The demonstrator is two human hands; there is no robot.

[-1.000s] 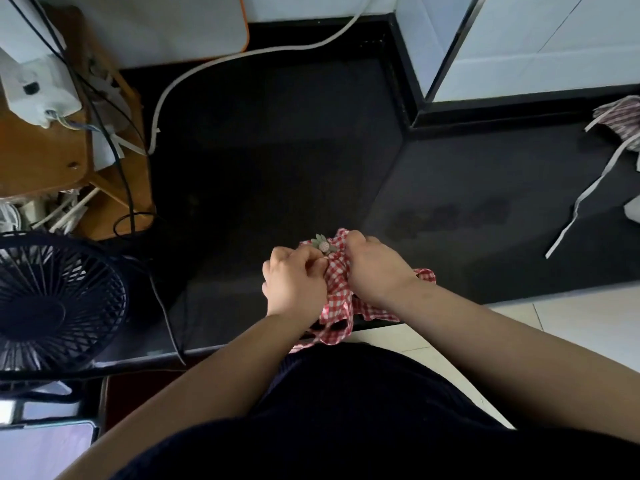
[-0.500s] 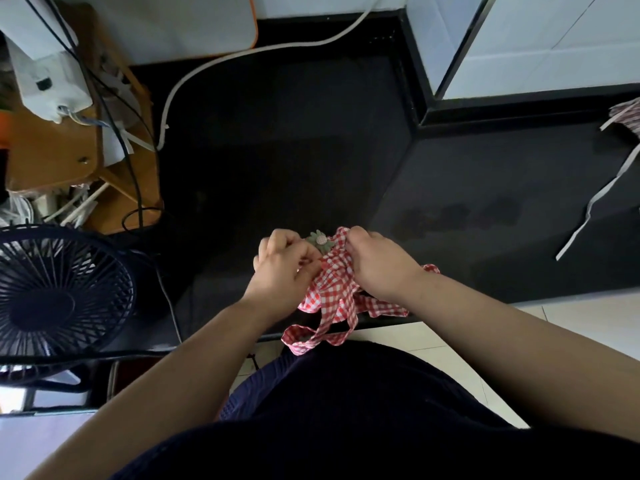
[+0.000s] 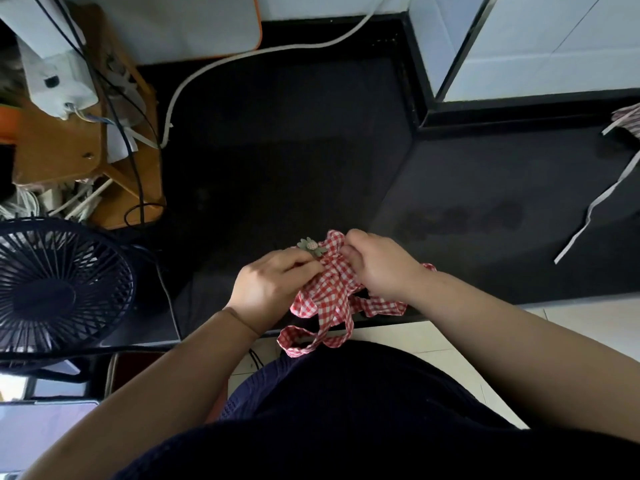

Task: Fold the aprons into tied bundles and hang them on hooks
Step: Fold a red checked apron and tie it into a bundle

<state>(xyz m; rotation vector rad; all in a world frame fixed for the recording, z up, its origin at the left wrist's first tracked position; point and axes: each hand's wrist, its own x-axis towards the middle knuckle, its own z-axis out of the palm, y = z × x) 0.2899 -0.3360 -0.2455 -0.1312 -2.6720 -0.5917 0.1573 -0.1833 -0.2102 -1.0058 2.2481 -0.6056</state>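
Observation:
A bunched red-and-white checked apron [image 3: 334, 289] sits at the near edge of the black counter [image 3: 294, 161]. My left hand [image 3: 270, 289] pinches its left side just below a small green flower decoration [image 3: 310, 244]. My right hand [image 3: 379, 268] grips the top right of the bundle with curled fingers. Checked straps [image 3: 311, 337] loop down over the counter's edge toward my dark clothing. A second, paler checked apron [image 3: 628, 119] lies at the far right edge, its white strap [image 3: 595, 206] trailing across the counter.
A black fan [image 3: 59, 289] stands at the left. Behind it is a wooden stand [image 3: 69, 150] with a white device [image 3: 55, 81] and tangled cables. A white cord [image 3: 242, 57] curves across the back. White tiled wall [image 3: 536, 39] rises at the back right.
My hands have drawn slightly apart, exposing more checked fabric between them. The straps have dropped lower over the counter's edge. The view has shifted slightly.

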